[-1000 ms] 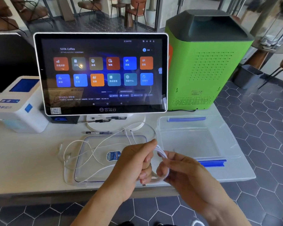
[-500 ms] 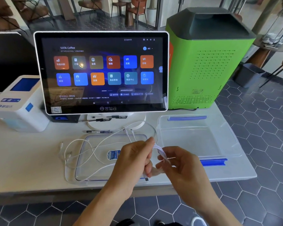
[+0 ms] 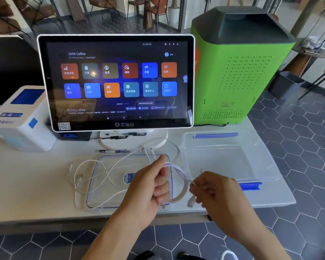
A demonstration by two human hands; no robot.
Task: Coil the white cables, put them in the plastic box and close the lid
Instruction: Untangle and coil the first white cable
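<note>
My left hand (image 3: 152, 186) grips a small coil of white cable (image 3: 180, 184) above the table's front edge. My right hand (image 3: 212, 192) pinches the same cable's free end just right of the coil, with a plug dangling below the fingers. More loose white cables (image 3: 94, 171) lie spread over the clear lid (image 3: 101, 194), which rests flat on the table with its blue-edged rim. The clear plastic box (image 3: 231, 156) with blue latches stands open and empty to the right.
A touchscreen terminal (image 3: 116, 81) on a white stand rises behind the lid, with pens (image 3: 114, 151) at its base. A white printer (image 3: 21, 119) sits at left and a green machine (image 3: 238, 68) at the back right. The table edge (image 3: 45, 222) runs near me.
My right hand has moved rightward away from the left, drawing the cable's end out, so the coil's loop now shows between the two hands.
</note>
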